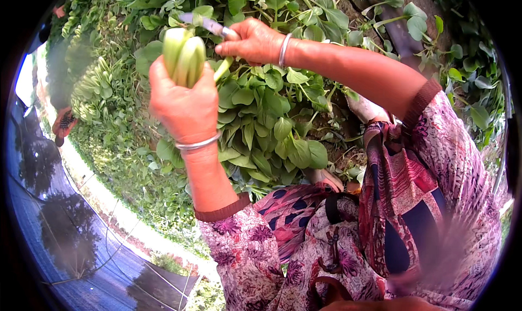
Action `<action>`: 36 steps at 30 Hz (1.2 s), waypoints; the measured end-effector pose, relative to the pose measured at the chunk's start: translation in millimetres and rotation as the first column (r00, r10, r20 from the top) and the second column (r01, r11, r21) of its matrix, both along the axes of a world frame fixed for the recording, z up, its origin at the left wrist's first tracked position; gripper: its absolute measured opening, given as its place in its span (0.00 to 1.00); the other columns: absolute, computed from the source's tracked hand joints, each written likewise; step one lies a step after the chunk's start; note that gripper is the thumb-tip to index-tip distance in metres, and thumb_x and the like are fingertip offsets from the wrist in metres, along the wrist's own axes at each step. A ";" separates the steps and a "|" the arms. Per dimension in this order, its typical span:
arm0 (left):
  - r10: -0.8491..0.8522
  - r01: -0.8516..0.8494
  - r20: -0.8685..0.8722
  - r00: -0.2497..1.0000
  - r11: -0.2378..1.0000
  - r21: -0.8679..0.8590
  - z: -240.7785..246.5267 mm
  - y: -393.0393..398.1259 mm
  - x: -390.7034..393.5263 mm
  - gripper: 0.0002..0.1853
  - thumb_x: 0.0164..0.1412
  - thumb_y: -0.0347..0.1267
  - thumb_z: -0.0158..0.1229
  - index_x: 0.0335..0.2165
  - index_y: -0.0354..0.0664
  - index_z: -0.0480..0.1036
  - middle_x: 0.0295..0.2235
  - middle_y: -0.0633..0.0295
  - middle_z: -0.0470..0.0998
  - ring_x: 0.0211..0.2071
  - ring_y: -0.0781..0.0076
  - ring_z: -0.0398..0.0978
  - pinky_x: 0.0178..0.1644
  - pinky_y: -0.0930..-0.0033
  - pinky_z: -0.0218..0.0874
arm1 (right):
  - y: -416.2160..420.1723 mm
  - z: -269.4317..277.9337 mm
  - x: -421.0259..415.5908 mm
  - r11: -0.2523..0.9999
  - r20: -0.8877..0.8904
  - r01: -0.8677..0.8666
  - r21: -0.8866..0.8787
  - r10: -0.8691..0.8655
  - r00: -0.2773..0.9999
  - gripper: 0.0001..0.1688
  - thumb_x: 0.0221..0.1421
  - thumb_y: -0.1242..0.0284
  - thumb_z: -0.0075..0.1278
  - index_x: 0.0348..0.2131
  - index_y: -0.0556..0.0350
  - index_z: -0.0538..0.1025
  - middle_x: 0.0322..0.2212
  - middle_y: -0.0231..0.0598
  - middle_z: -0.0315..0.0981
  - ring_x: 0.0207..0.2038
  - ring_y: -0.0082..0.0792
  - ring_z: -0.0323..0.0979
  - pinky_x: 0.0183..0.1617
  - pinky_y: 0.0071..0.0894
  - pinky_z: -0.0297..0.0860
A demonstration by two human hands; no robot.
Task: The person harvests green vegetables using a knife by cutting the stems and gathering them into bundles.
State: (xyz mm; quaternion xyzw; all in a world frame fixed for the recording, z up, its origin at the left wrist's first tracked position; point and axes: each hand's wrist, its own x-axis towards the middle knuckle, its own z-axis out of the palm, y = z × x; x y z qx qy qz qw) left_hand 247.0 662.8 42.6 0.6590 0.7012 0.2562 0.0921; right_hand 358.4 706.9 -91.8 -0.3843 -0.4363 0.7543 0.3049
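My left hand (183, 103) is wrapped around a bunch of leafy greens (185, 58), its thick pale green stem bases facing up. Beside it, my right hand (255, 44) grips a small knife (210, 25) by the handle. The blade points left, just above and behind the stem bases, and a bit of green lies against it. A single pale stalk (223, 68) sticks out between the two hands. Broad green leaves (265, 135) spread below my hands; whether they belong to the held bunch or to other plants I cannot tell.
Leafy plants (326, 17) cover the ground around me. Several bunches with pale stems (91, 88) lie at the left. My foot (326, 178) is close to the leaves. A dark strip (397, 29) runs along the soil, and blue netting (81, 237) hangs at the lower left.
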 end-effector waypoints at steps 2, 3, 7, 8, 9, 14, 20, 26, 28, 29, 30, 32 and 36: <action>-0.024 0.027 0.039 0.999 0.995 -0.099 -1.1 -3.2 16.2 0.20 0.43 0.27 0.67 0.38 0.35 0.72 0.31 0.59 0.78 0.30 0.72 0.76 0.37 0.70 0.69 | -11.5 -33.1 -23.0 0.995 0.048 -0.078 0.065 0.075 0.996 0.19 0.52 0.59 0.56 0.28 0.58 0.76 0.16 0.34 0.72 0.14 0.23 0.66 0.18 0.26 0.64; -0.079 0.075 -0.020 0.997 0.988 -0.134 -12.7 -2.5 25.7 0.21 0.42 0.29 0.68 0.38 0.35 0.72 0.30 0.57 0.79 0.30 0.68 0.78 0.38 0.67 0.70 | -16.9 -65.7 -28.6 0.989 0.077 -0.088 0.121 0.080 0.994 0.23 0.51 0.55 0.55 0.28 0.60 0.76 0.15 0.37 0.71 0.16 0.30 0.70 0.22 0.31 0.68; -0.118 0.089 -0.048 0.992 0.911 -0.403 -46.8 -19.3 33.9 0.20 0.41 0.32 0.63 0.36 0.42 0.70 0.29 0.49 0.78 0.31 0.47 0.77 0.36 0.54 0.68 | -23.9 -100.5 -18.3 0.784 0.235 -0.253 0.566 0.141 0.962 0.19 0.49 0.57 0.54 0.37 0.50 0.78 0.35 0.43 0.77 0.39 0.42 0.75 0.44 0.36 0.70; -0.117 0.094 -0.019 0.993 0.877 -0.471 -51.7 -25.9 32.4 0.20 0.40 0.32 0.62 0.36 0.42 0.70 0.29 0.50 0.77 0.32 0.46 0.76 0.36 0.53 0.67 | -22.6 -93.2 -8.0 0.747 0.383 -0.406 0.527 0.218 0.898 0.19 0.49 0.58 0.54 0.37 0.50 0.78 0.37 0.44 0.77 0.41 0.44 0.75 0.46 0.37 0.70; -0.120 0.102 -0.002 0.993 0.853 -0.512 -60.5 -33.6 24.6 0.21 0.39 0.31 0.62 0.37 0.43 0.70 0.33 0.52 0.77 0.35 0.48 0.76 0.38 0.54 0.67 | -26.1 -89.3 -1.0 0.767 0.499 -0.489 0.416 0.258 0.827 0.19 0.48 0.59 0.55 0.37 0.51 0.78 0.37 0.45 0.77 0.41 0.45 0.75 0.45 0.38 0.70; -0.241 0.156 -0.053 0.969 0.763 -0.628 -83.2 -64.6 18.7 0.32 0.38 0.32 0.65 0.48 0.43 0.70 0.49 0.50 0.71 0.43 0.50 0.74 0.48 0.60 0.66 | -48.3 -102.8 57.4 0.876 0.543 -0.411 0.254 0.222 0.810 0.17 0.47 0.62 0.57 0.30 0.59 0.76 0.26 0.53 0.75 0.32 0.51 0.74 0.36 0.42 0.69; -0.310 0.086 -0.155 0.938 0.641 -0.763 -105.9 -88.8 -7.0 0.35 0.36 0.30 0.62 0.50 0.41 0.69 0.57 0.43 0.62 0.47 0.46 0.72 0.51 0.58 0.64 | -55.2 -86.0 72.0 0.817 0.684 -0.522 0.246 0.235 0.690 0.15 0.49 0.60 0.55 0.30 0.52 0.75 0.25 0.47 0.75 0.32 0.51 0.74 0.36 0.43 0.70; -0.260 0.037 -0.180 0.949 0.658 -0.752 -113.9 -96.6 -14.9 0.34 0.36 0.31 0.63 0.49 0.39 0.70 0.58 0.48 0.61 0.48 0.48 0.71 0.52 0.59 0.63 | -63.6 -76.4 59.8 0.748 0.807 -0.604 0.275 0.163 0.568 0.14 0.51 0.63 0.48 0.35 0.51 0.75 0.30 0.46 0.77 0.36 0.50 0.76 0.40 0.44 0.71; -0.226 -0.003 -0.185 0.956 0.626 -0.780 -117.8 -95.5 -18.4 0.34 0.36 0.32 0.64 0.48 0.39 0.71 0.59 0.51 0.61 0.49 0.50 0.71 0.53 0.60 0.63 | -65.4 -75.1 57.1 0.729 0.821 -0.616 0.299 0.132 0.555 0.13 0.49 0.67 0.48 0.35 0.53 0.75 0.31 0.46 0.77 0.36 0.49 0.76 0.40 0.44 0.71; -0.214 0.002 -0.171 0.962 0.629 -0.778 -119.1 -95.3 -20.6 0.34 0.36 0.32 0.65 0.48 0.39 0.71 0.59 0.52 0.61 0.49 0.50 0.71 0.53 0.60 0.63 | -65.8 -74.5 56.9 0.715 0.829 -0.628 0.305 0.125 0.545 0.13 0.49 0.69 0.48 0.36 0.53 0.75 0.32 0.46 0.77 0.37 0.49 0.76 0.41 0.43 0.71; -0.203 0.008 -0.155 0.967 0.631 -0.776 -120.9 -95.1 -23.1 0.34 0.35 0.33 0.66 0.48 0.39 0.72 0.59 0.52 0.61 0.50 0.51 0.71 0.53 0.60 0.62 | -65.5 -72.7 57.3 0.703 0.838 -0.640 0.310 0.116 0.533 0.13 0.48 0.70 0.47 0.36 0.54 0.75 0.32 0.46 0.77 0.37 0.48 0.76 0.41 0.43 0.72; -0.182 0.017 -0.127 0.975 0.631 -0.775 -124.3 -96.3 -26.9 0.35 0.34 0.34 0.67 0.48 0.40 0.72 0.59 0.54 0.62 0.51 0.53 0.70 0.54 0.61 0.62 | -64.6 -69.1 58.1 0.693 0.857 -0.660 0.290 0.119 0.501 0.14 0.47 0.71 0.48 0.36 0.55 0.75 0.33 0.47 0.77 0.38 0.47 0.76 0.41 0.42 0.72; -0.175 0.019 -0.120 0.977 0.634 -0.773 -125.1 -96.6 -28.9 0.35 0.34 0.34 0.67 0.48 0.41 0.72 0.59 0.54 0.62 0.50 0.53 0.70 0.54 0.61 0.62 | -56.7 -49.9 62.0 0.639 0.909 -0.758 0.131 0.229 0.350 0.15 0.45 0.72 0.50 0.37 0.54 0.76 0.34 0.47 0.77 0.39 0.46 0.76 0.42 0.41 0.72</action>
